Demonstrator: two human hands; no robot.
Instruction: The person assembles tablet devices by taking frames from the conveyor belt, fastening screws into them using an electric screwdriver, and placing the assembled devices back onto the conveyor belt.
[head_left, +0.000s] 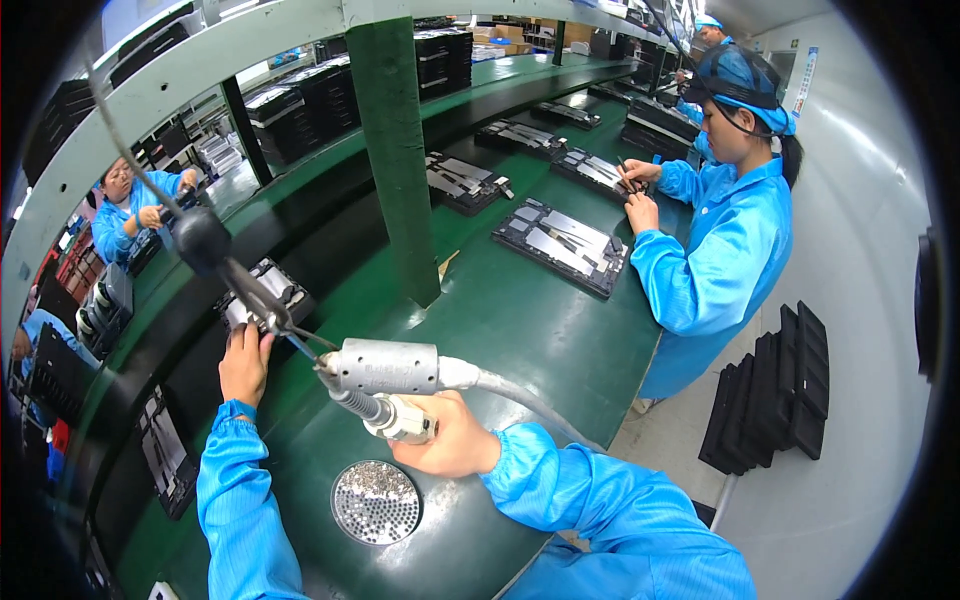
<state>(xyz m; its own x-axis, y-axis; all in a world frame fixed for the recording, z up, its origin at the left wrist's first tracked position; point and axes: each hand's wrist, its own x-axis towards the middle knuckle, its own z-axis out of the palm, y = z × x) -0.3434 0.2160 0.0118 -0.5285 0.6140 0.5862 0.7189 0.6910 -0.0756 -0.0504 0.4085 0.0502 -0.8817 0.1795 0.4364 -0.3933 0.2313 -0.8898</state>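
My right hand [450, 436] is wrapped round a light-grey electric screwdriver [405, 418], whose tip is hidden. A grey cylindrical fitting [385, 366] with a thick cable sits just above it, beside a hanging hook and cord. Farther left, my left hand [244, 366] grips the near edge of a black tray [298, 300] holding a flat electronic device with silver panels. Part of that tray is hidden behind the hanging cord and a black ball [202, 240]. Below my right hand lies a round perforated dish [376, 503] with many tiny screws.
Another device tray [166, 455] lies on the dark belt at left. More device trays, one [565, 245] closest, line the green bench to the right of a green post [395, 160]. A co-worker [720, 220] works there. Black trays [768, 390] are stacked on the floor at right.
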